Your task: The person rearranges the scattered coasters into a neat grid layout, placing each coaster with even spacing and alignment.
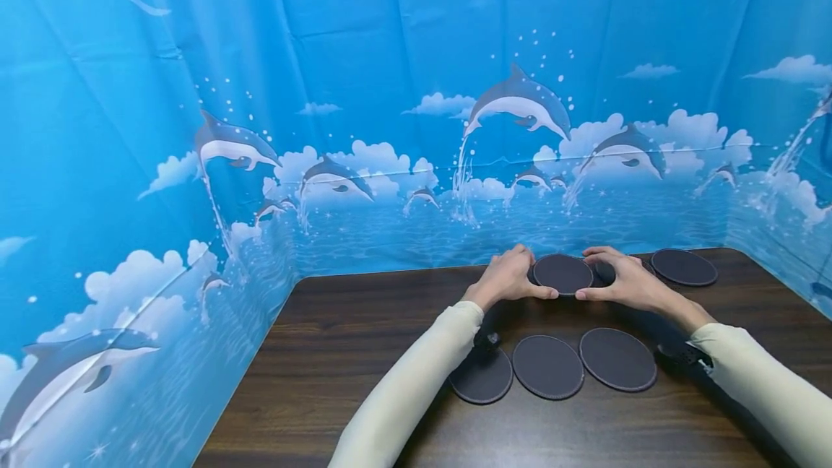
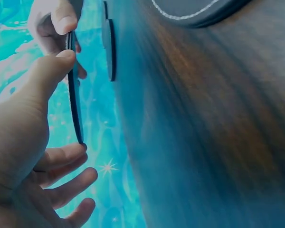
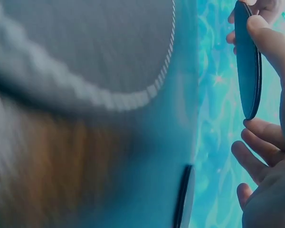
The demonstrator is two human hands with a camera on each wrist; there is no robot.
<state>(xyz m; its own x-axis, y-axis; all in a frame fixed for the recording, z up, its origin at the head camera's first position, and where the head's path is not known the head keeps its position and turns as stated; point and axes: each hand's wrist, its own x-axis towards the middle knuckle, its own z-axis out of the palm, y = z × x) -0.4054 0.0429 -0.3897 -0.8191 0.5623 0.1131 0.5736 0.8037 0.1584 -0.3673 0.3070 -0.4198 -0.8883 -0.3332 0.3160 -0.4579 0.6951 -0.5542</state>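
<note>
A round dark coaster (image 1: 563, 274) with a stitched rim is raised above the far part of the table, between both hands. My left hand (image 1: 508, 277) pinches its left edge between thumb and fingertips. On the opposite edge, my right hand (image 1: 627, 284) pinches it the same way. Both wrist views show this coaster (image 2: 74, 102) nearly edge-on, with the left thumb (image 2: 52, 71) and right thumb (image 3: 267, 35) against its near face. Another dark coaster (image 1: 605, 274) is partly hidden behind the right hand.
Three matching coasters lie in a row nearer the front: left (image 1: 482, 377), middle (image 1: 548, 367) and right (image 1: 618, 360). One more coaster (image 1: 684, 266) lies at the back right. A dolphin-print curtain (image 1: 416, 92) surrounds the brown wooden table (image 1: 312, 381).
</note>
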